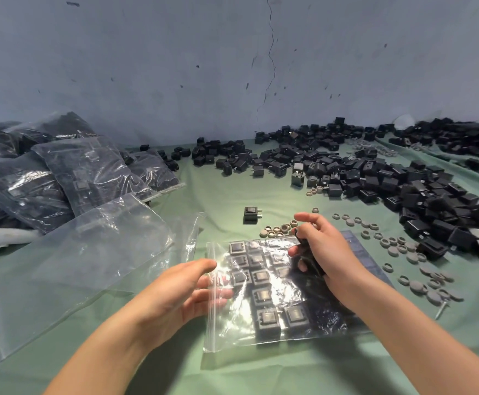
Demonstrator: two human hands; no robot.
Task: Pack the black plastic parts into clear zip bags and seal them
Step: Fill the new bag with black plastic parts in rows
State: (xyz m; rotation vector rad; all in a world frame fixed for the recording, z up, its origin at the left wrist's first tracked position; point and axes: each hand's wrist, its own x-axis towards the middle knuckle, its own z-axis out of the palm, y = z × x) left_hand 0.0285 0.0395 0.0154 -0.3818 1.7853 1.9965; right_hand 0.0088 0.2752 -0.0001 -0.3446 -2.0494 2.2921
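At the near edge of the green cloth worktop (pixel 218 189), one clear plastic zip bag (pixel 219 329) shows about eleven black box-shaped plastic parts (pixel 262 295) inside. Two empty clear bags (pixel 90 252) lie left of it, and at least five filled bags (pixel 90 172) pile at the left edge. One lone black part (pixel 250 214) stands mid-worktop. The loose black heap (pixel 375 178) toward the far right corner exceeds a hundred. The small grey round caps and rings (pixel 403 246) number several dozen.
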